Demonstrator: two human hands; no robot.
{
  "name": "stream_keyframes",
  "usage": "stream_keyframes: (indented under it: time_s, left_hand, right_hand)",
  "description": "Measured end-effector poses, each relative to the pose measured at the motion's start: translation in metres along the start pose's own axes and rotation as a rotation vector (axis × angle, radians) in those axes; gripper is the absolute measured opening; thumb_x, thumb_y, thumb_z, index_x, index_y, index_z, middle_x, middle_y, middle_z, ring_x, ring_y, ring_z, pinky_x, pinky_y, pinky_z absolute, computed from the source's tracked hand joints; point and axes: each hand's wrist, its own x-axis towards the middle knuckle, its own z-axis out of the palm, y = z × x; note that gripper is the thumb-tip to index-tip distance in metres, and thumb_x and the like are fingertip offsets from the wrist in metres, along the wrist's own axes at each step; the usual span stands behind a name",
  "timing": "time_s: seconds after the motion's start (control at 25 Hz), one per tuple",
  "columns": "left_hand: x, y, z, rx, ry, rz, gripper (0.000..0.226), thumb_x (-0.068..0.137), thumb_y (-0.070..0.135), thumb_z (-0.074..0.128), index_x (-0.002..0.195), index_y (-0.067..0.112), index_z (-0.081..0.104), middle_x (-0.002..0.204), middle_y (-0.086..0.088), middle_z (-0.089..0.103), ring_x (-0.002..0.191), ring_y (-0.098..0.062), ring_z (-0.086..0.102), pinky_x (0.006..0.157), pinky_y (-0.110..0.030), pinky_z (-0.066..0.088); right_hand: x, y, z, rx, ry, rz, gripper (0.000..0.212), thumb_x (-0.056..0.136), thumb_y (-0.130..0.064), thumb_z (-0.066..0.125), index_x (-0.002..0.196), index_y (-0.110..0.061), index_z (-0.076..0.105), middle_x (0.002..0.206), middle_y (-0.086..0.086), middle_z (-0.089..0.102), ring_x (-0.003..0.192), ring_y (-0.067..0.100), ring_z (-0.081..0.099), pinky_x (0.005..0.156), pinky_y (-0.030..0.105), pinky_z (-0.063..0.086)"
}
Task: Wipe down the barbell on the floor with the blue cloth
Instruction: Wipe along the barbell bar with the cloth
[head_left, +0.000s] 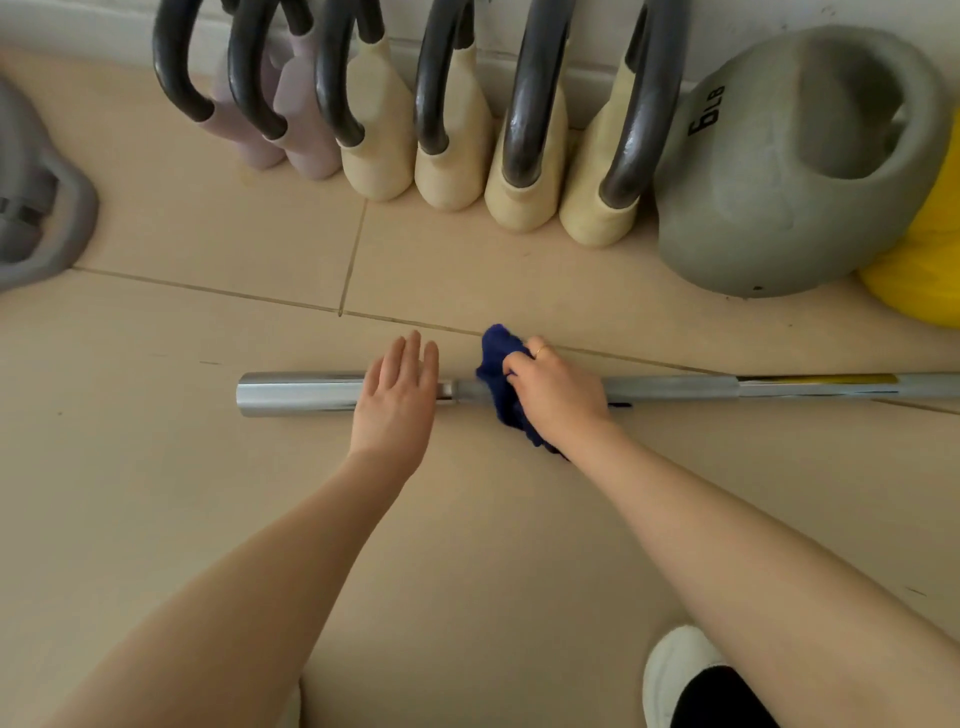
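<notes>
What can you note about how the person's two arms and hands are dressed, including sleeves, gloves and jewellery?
Both forearms are bare to the bottom edge of the picture: no sleeves, no gloves, no watch or wristband. The left hand wears nothing. The right hand has one thin gold-coloured ring on a finger. No markings show on either arm.

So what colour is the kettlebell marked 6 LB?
Grey, with black lettering. The kettlebell shows in the head view, top right, by the wall.
</notes>
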Motion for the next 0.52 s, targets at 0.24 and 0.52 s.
stream_keyframes:
  time_s: [0.24, 0.52]
  left_hand:
    - [-0.008, -0.012, 0.009, -0.067, -0.016, 0.060, 0.092, 0.071, 0.016, 0.078, 0.144, 0.000, 0.025, 0.149, -0.015, 0.034, 0.140, -0.031, 0.030, 0.115, -0.039, 0.024]
    - [-0.004, -0.023, 0.007, -0.152, -0.005, 0.102, 0.089, 0.084, 0.026, 0.065, 0.148, 0.008, 0.005, 0.154, -0.003, 0.022, 0.146, -0.019, 0.010, 0.119, -0.031, 0.005]
  right_hand:
    - [-0.008, -0.026, 0.006, -0.378, 0.103, -0.172, 0.027, 0.096, -0.021, 0.041, 0.115, -0.008, 0.055, 0.120, 0.014, 0.052, 0.105, 0.033, 0.054, 0.073, 0.036, 0.039]
    - [-0.005, -0.033, 0.022, -0.197, 0.331, -0.437, 0.029, 0.088, -0.033, 0.039, 0.093, -0.022, 0.065, 0.109, 0.001, 0.066, 0.103, 0.036, 0.056, 0.087, 0.042, 0.034]
